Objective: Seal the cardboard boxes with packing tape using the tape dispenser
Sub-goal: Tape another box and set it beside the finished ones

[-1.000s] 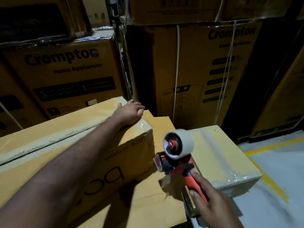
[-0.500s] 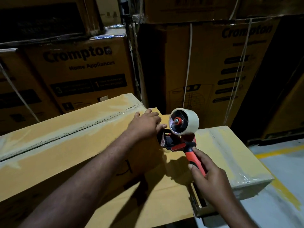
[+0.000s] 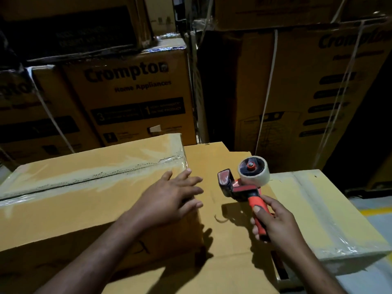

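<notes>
1. Change since half a second ago: my view shows the left hand point(image 3: 169, 198) has left the nose of the tape dispenser point(image 3: 244, 185). A clear gap now separates the two. The dispenser has shifted toward 3 o'clock, away from the end of the long box point(image 3: 84, 187).

2. Hand state: the left hand's fingers are straight and spread, holding nothing. It lies over the box's 3 o'clock end; I cannot tell whether it presses down. The right hand point(image 3: 273, 223) is wrapped round the orange handle, thumb on top.

3. Dispenser location: above the flat cardboard sheet point(image 3: 216, 162), between the long box and the small taped box point(image 3: 318, 209).

4. Orientation: its long axis runs from the handle at 5 o'clock to the head at 11 o'clock. The nose points toward 9 o'clock, at the left hand. The tape roll point(image 3: 254, 170) sits uppermost.

5. The long box's top seam carries tape.
</notes>
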